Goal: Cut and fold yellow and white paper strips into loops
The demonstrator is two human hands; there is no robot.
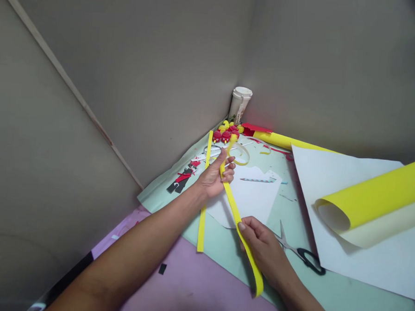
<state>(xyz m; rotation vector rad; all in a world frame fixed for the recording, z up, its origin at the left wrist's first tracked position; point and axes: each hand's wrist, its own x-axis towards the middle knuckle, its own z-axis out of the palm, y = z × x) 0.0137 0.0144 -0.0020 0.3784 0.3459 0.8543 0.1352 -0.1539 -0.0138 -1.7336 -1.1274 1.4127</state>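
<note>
Fingers of our left hand [217, 175] and right hand [261, 245] pinch one yellow strip [231, 201], which slants between them from eleven o'clock to five; we'd do best with light, even grips, avoiding creases.

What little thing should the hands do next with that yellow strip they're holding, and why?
Maybe slide the right hand down the yellow strip to straighten it: its loose lower end curves, while the left hand grips higher up.
</note>
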